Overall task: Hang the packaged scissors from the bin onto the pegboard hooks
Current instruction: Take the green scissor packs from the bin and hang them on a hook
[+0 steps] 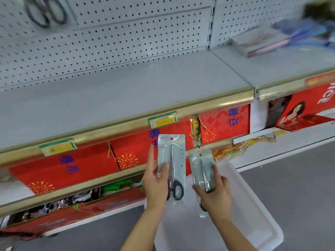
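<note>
Bin (253, 211), white and translucent, sits nearest, low beneath both forearms. Above it the left hand (156, 183) pinches one packaged scissors (172, 167) upright, thumb on the face, forefinger straight along its edge. Just beside it, the right hand (214, 194) curls round a second pack (203, 169), tilted. Behind them stand red boxes (72, 169) under a grey shelf (126, 91). Farthest, the pegboard (126, 33) carries blurred hanging scissors (47, 11) at upper left.

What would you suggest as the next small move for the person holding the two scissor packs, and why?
Probably raise the left hand and its scissors pack toward the pegboard. Both hands already hold packs above the bin, the right hand gripping the second pack, and one pair already hangs top left.
</note>
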`<state>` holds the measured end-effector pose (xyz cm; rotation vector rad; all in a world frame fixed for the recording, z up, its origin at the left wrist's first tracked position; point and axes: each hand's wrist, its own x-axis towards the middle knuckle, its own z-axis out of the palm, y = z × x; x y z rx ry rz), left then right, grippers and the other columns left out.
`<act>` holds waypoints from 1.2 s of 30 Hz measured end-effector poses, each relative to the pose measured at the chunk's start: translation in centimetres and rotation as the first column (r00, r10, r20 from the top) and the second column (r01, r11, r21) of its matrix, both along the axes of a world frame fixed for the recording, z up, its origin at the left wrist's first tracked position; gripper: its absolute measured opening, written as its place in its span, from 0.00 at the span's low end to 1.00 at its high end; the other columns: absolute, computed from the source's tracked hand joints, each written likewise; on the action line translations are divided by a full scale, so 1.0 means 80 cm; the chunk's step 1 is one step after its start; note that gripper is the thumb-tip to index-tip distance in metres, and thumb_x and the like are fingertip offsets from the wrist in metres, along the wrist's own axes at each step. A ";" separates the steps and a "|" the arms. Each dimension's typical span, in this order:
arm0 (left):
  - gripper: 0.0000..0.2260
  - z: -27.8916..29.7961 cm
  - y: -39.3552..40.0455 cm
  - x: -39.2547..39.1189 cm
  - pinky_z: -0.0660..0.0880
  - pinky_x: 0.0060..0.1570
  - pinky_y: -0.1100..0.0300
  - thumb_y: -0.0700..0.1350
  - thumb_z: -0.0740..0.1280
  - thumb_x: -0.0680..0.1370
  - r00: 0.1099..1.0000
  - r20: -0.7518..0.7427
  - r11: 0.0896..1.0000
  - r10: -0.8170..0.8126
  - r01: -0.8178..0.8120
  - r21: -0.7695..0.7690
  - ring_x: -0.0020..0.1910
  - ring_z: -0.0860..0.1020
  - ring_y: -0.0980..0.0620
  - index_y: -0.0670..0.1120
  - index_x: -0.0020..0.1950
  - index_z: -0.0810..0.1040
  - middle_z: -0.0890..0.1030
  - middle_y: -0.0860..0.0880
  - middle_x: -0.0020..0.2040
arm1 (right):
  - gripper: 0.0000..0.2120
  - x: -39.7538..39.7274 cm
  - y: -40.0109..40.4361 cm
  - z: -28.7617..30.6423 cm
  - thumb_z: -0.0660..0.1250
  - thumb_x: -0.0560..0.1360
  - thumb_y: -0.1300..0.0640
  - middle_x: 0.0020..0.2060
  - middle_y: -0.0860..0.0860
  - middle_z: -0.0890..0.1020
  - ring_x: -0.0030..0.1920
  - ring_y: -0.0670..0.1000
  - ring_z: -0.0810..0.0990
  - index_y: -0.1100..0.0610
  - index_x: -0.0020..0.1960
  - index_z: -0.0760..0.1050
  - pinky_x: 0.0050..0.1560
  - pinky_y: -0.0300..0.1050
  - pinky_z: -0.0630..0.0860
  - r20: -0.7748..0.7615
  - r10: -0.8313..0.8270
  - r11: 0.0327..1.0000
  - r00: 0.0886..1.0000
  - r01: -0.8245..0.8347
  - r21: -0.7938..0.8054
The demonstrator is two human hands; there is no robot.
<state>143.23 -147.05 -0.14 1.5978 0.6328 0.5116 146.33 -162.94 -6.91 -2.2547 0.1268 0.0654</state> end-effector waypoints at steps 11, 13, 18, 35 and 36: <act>0.22 0.198 0.074 -0.001 0.78 0.55 0.60 0.38 0.71 0.76 0.910 0.362 0.980 0.201 -0.187 -0.074 0.51 0.80 0.59 0.60 0.65 0.78 0.84 0.49 0.56 | 0.47 0.015 0.103 0.246 0.79 0.62 0.45 0.59 0.53 0.71 0.59 0.52 0.73 0.43 0.76 0.59 0.52 0.47 0.71 0.401 -0.004 0.970 0.916 -0.094 0.225; 0.18 0.228 0.087 -0.001 0.76 0.45 0.65 0.38 0.73 0.75 0.887 0.385 0.967 0.254 -0.227 -0.115 0.40 0.78 0.63 0.59 0.59 0.80 0.83 0.52 0.44 | 0.46 0.012 0.119 0.281 0.79 0.63 0.45 0.61 0.53 0.71 0.60 0.51 0.72 0.43 0.76 0.59 0.52 0.43 0.67 0.435 -0.002 0.957 0.900 -0.125 0.262; 0.06 0.300 0.122 -0.004 0.73 0.39 0.67 0.39 0.74 0.74 0.825 0.459 0.944 0.330 -0.285 -0.166 0.33 0.75 0.62 0.48 0.46 0.82 0.80 0.56 0.36 | 0.46 0.006 0.155 0.347 0.79 0.64 0.47 0.56 0.50 0.70 0.47 0.37 0.66 0.42 0.76 0.58 0.43 0.31 0.65 0.509 0.010 0.907 0.861 -0.222 0.358; 0.21 0.441 0.224 0.029 0.72 0.38 0.75 0.39 0.73 0.75 0.710 0.628 0.944 0.317 -0.303 -0.134 0.31 0.72 0.66 0.55 0.65 0.78 0.75 0.57 0.39 | 0.46 0.022 0.263 0.479 0.78 0.64 0.48 0.54 0.47 0.68 0.48 0.19 0.63 0.43 0.76 0.58 0.40 0.32 0.60 0.643 0.019 0.858 0.766 -0.343 0.383; 0.22 0.443 0.227 0.033 0.72 0.38 0.76 0.39 0.73 0.75 0.710 0.630 0.944 0.314 -0.304 -0.128 0.31 0.71 0.65 0.56 0.67 0.77 0.75 0.56 0.39 | 0.46 0.024 0.267 0.482 0.78 0.65 0.48 0.54 0.46 0.68 0.48 0.19 0.63 0.43 0.76 0.58 0.42 0.33 0.61 0.640 0.017 0.859 0.768 -0.339 0.383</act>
